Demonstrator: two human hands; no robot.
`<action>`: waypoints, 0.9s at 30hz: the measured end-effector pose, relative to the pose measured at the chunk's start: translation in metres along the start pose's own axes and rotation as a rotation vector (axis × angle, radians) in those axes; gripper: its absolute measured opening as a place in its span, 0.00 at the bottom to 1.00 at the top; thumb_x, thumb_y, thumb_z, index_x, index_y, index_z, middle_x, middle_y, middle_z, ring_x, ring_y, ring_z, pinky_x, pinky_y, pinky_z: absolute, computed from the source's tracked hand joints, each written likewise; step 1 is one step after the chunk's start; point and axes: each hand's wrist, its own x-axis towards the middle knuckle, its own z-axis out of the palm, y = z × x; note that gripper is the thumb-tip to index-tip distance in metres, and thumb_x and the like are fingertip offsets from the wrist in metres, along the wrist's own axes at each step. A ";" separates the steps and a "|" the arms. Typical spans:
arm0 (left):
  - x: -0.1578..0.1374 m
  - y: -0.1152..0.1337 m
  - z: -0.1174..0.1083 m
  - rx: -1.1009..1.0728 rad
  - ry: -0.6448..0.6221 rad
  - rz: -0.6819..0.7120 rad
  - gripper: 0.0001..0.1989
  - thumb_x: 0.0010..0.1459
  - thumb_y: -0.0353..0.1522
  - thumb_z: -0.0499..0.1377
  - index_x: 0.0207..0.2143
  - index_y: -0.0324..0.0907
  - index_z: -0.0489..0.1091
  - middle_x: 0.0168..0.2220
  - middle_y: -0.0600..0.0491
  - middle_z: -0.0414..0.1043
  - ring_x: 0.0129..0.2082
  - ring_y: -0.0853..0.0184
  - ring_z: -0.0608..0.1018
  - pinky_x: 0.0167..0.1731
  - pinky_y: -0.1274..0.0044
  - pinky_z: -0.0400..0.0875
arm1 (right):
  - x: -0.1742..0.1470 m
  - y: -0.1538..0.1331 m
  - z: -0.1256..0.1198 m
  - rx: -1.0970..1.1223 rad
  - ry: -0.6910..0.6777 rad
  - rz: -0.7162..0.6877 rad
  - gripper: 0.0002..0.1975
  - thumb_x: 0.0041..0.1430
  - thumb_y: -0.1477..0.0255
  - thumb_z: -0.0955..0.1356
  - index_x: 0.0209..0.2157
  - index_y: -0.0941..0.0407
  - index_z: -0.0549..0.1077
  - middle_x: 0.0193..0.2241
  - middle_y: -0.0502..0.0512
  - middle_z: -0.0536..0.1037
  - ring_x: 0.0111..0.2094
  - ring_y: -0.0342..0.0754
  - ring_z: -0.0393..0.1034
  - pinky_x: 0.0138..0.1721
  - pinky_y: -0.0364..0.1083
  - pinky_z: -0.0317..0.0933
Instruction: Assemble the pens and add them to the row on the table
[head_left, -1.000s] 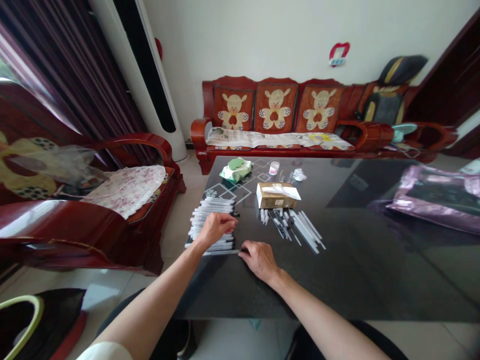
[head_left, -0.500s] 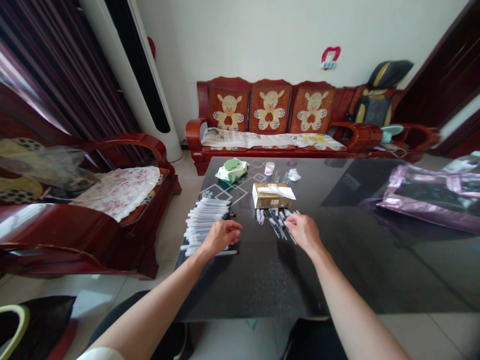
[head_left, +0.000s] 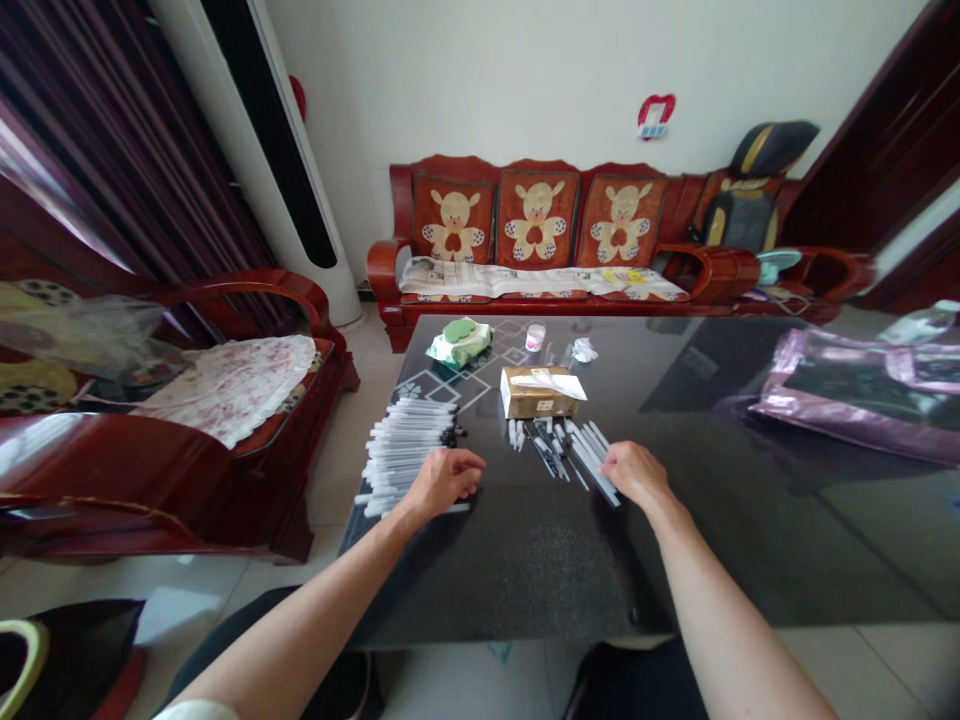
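A long row of pens [head_left: 405, 445] with pale barrels and dark ends lies at the table's left side. Over the right edge of that row is my left hand [head_left: 448, 480], its fingers curled in; whatever may be between them is hidden. My right hand [head_left: 636, 472] is closed, with its fingertips on the outer side of a few pale pen barrels [head_left: 594, 460] lying slantwise. Left of these barrels, thin dark refills [head_left: 546, 450] lie in a loose heap. Short whitish pen parts [head_left: 517, 433] sit beside the heap.
A gold tissue box [head_left: 541, 392] stands just behind the pen parts. Farther back are a green wipes pack [head_left: 459, 343], a small white-pink tub [head_left: 535, 338] and crumpled tissue [head_left: 584, 350]. A clear bag with purple trim [head_left: 847, 395] lies on the dark table's right.
My right hand has moved right and slightly nearer, off the pale barrels it was covering, so more of them show. My left hand has stayed almost in place.
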 end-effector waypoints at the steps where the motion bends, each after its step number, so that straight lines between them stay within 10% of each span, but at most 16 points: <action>1: 0.000 0.001 0.000 0.000 0.002 -0.001 0.14 0.51 0.32 0.56 0.39 0.36 0.74 0.23 0.51 0.74 0.23 0.68 0.76 0.23 0.78 0.72 | 0.000 -0.001 0.001 -0.003 -0.001 -0.001 0.08 0.45 0.66 0.67 0.25 0.54 0.76 0.31 0.59 0.79 0.34 0.53 0.73 0.27 0.44 0.56; 7: -0.001 0.003 -0.001 -0.017 0.010 -0.002 0.14 0.51 0.31 0.56 0.39 0.36 0.74 0.23 0.51 0.74 0.23 0.68 0.76 0.23 0.78 0.72 | -0.004 -0.003 -0.008 0.191 -0.053 0.001 0.06 0.46 0.71 0.65 0.22 0.58 0.72 0.24 0.59 0.77 0.26 0.49 0.72 0.21 0.42 0.55; 14: 0.002 0.002 0.004 -0.233 0.012 -0.010 0.16 0.50 0.35 0.60 0.40 0.35 0.72 0.27 0.48 0.75 0.24 0.67 0.77 0.25 0.76 0.73 | -0.028 -0.022 -0.013 0.935 -0.539 -0.280 0.10 0.51 0.65 0.66 0.28 0.60 0.68 0.21 0.55 0.76 0.19 0.44 0.70 0.14 0.38 0.58; 22: -0.002 0.013 0.010 -0.510 -0.001 -0.107 0.19 0.47 0.41 0.64 0.36 0.34 0.70 0.26 0.49 0.74 0.25 0.68 0.77 0.26 0.78 0.73 | -0.049 -0.076 0.018 0.920 -0.791 -0.488 0.11 0.50 0.65 0.68 0.30 0.60 0.70 0.21 0.53 0.76 0.18 0.43 0.70 0.15 0.38 0.60; 27: 0.000 0.014 0.006 -0.507 0.082 -0.151 0.18 0.44 0.41 0.66 0.28 0.34 0.69 0.20 0.50 0.73 0.20 0.70 0.75 0.22 0.80 0.72 | -0.029 -0.063 0.020 0.746 -0.439 -0.409 0.14 0.55 0.62 0.64 0.30 0.59 0.73 0.22 0.54 0.77 0.19 0.44 0.70 0.16 0.39 0.57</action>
